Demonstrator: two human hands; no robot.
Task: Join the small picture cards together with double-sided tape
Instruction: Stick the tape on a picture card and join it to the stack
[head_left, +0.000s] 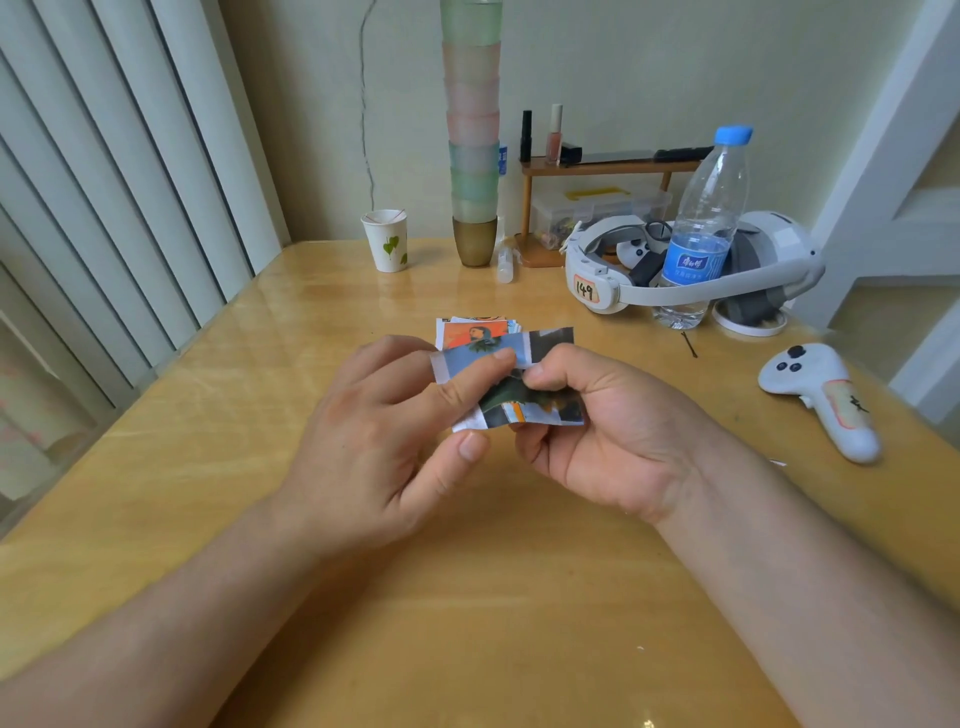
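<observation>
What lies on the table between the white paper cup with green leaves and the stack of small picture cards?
Nothing: the head view shows bare glossy wooden table between the paper cup and the card stack.

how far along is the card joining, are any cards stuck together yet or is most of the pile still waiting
Partly done, by the look of it. Both the left hand and right hand pinch a joined strip of picture cards, with a white strip, probably tape, at its left edge. Left to do: a small pile of loose cards lies on the table just behind the hands. How many cards are in it cannot be told.
</observation>
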